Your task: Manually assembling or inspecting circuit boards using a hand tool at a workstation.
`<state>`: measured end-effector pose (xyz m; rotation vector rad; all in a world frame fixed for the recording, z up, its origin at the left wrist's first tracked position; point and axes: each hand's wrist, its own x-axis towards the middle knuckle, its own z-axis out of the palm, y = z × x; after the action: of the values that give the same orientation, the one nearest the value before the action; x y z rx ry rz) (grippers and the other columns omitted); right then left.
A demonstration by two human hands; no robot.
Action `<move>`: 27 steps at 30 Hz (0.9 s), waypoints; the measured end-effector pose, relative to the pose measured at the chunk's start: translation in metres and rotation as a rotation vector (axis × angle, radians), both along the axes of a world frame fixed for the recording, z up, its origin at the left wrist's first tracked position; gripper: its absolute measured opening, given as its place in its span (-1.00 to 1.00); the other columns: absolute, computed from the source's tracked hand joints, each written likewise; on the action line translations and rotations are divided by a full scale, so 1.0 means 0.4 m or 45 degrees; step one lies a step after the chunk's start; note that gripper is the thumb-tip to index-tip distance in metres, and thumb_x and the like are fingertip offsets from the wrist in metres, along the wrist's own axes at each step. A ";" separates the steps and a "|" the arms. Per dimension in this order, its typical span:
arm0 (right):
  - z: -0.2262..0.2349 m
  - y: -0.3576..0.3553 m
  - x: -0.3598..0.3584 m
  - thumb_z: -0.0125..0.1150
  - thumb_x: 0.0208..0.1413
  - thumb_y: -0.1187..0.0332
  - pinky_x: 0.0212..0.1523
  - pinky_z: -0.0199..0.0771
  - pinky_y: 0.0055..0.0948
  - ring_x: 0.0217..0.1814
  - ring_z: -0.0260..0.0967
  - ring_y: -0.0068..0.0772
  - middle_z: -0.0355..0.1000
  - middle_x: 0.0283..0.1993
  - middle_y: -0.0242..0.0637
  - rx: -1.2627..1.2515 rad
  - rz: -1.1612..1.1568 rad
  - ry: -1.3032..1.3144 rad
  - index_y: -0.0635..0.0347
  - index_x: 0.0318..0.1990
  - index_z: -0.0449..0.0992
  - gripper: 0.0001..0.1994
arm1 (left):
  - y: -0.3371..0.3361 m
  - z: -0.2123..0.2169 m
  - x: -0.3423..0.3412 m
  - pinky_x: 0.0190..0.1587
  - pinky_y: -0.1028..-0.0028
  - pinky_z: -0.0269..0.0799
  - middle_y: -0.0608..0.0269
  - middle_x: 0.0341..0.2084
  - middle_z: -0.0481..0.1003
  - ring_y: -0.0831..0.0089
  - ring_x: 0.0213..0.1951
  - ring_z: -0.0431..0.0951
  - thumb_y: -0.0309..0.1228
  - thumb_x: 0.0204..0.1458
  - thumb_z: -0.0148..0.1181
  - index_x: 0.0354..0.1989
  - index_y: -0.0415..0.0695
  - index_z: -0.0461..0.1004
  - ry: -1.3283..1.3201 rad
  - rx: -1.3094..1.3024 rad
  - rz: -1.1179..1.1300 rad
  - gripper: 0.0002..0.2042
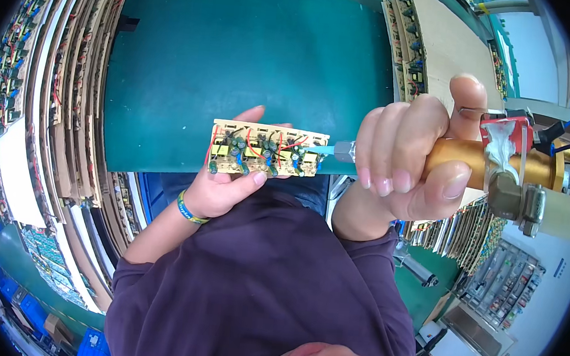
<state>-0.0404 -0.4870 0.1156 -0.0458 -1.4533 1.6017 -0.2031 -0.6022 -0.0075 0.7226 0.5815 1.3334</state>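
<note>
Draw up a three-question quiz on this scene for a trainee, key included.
1. Which hand holds the populated circuit board?
2. True or false: the patterned wristband is on the right wrist.
3. The dispensing tool in the right hand has a barrel coloured: A) black; B) gold; C) green.

Key:
1. The left hand.
2. False; it is on the left wrist.
3. B.

Downward head-worn fisheye, close range
</note>
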 end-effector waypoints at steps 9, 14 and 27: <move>-0.012 -0.008 -0.004 0.03 0.22 0.18 -0.64 0.33 -0.59 -0.65 0.20 -0.59 0.26 -0.55 -0.43 0.065 0.037 0.004 0.24 0.26 0.01 -0.44 | 0.004 0.004 0.003 0.21 0.25 0.24 -0.04 0.22 0.17 0.22 0.22 0.26 -0.67 0.04 -0.04 0.35 -0.18 -0.24 0.021 0.052 -0.011 -0.29; -0.022 -0.009 -0.002 0.02 0.23 0.20 -0.64 0.32 -0.60 -0.65 0.19 -0.60 0.24 -0.56 -0.44 0.047 0.049 0.029 0.21 0.21 0.07 -0.51 | 0.000 0.014 0.001 0.23 0.27 0.19 -0.03 0.22 0.17 0.23 0.23 0.25 -0.66 0.04 -0.02 0.35 -0.18 -0.24 0.008 0.015 -0.023 -0.29; 0.005 -0.013 -0.005 0.04 0.21 0.12 -0.67 0.32 -0.60 -0.66 0.18 -0.59 0.25 -0.53 -0.39 0.046 -0.056 -0.024 0.28 0.32 -0.16 -0.30 | 0.001 0.006 0.012 0.22 0.27 0.22 -0.03 0.22 0.16 0.24 0.23 0.24 -0.67 0.05 -0.05 0.35 -0.17 -0.23 0.052 0.056 -0.036 -0.30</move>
<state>-0.0424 -0.4923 0.1177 -0.0717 -1.4853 1.5430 -0.1985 -0.6016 -0.0053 0.7927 0.5741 1.3108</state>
